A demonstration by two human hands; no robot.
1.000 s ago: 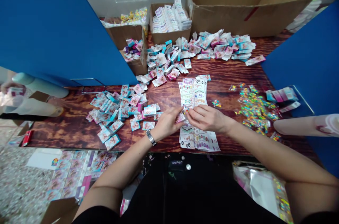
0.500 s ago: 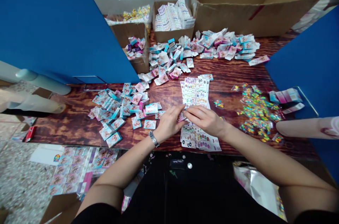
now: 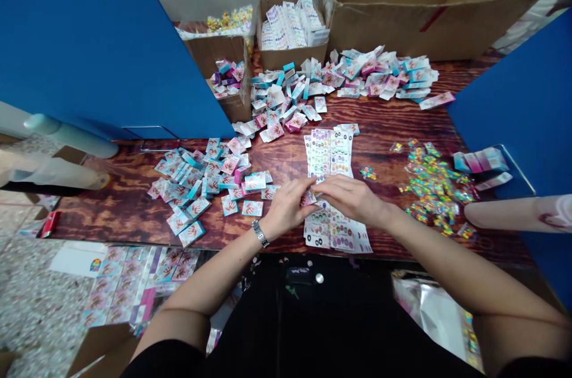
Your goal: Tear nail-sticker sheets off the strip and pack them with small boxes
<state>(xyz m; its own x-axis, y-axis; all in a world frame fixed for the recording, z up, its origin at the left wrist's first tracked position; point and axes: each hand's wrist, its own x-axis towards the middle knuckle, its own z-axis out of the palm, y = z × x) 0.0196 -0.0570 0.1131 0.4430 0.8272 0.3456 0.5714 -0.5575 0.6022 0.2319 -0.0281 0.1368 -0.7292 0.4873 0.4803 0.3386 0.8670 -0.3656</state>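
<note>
My left hand, with a metal watch at the wrist, is wrapped round a small printed box. Touching the top of that box, my right hand has its fingers close together; whether they grip anything is hidden. Both hands are over long printed paper sheets at the table's front edge. Left of my hands lies a pile of small pink and blue boxes. A small packet of coloured pieces rests right of the sheets, and many more packets are heaped farther right.
At the back stand a large carton, a carton of folded sheets and another with small boxes. Opened boxes lie before them. Blue panels flank the table. A pale cylinder is at the right.
My right hand has shifted slightly, its fingers now flatter over the top of the small box. My left hand has barely moved and still holds the box.
</note>
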